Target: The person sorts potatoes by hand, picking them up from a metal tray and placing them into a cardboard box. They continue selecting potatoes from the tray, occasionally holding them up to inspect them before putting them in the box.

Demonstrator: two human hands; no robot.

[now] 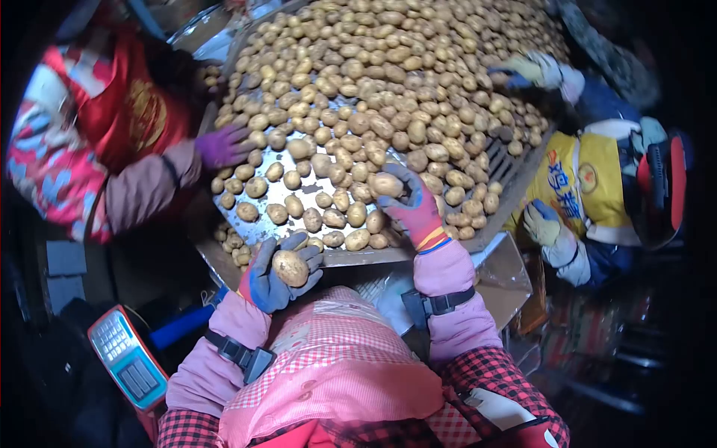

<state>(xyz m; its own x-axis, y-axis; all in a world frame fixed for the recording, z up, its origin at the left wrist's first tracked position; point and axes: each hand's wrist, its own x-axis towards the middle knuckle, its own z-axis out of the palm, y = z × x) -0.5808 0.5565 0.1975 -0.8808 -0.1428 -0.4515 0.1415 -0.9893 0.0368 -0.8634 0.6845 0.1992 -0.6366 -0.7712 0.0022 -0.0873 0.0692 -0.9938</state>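
Note:
My left hand (pixel 275 290), in a grey-blue glove, holds a potato (pixel 290 268) in its upturned palm, just off the near edge of a metal sorting table (pixel 278 178). Over the table, my right hand (pixel 415 205), in a pink and blue glove, grips another potato (pixel 386 185) between thumb and fingers. Around and beyond both hands lies a big heap of loose potatoes (pixel 396 71), thinning toward the near left, where bare metal shows. A short row of potatoes (pixel 357 239) sits along the near edge between my hands.
At the left, a co-worker's purple glove (pixel 224 146) touches the potatoes. On the right, a person in a yellow apron (pixel 579 183) has gloved hands by the table. A scale (pixel 128 358) stands low left; a cardboard box (pixel 508 280) is below the right corner.

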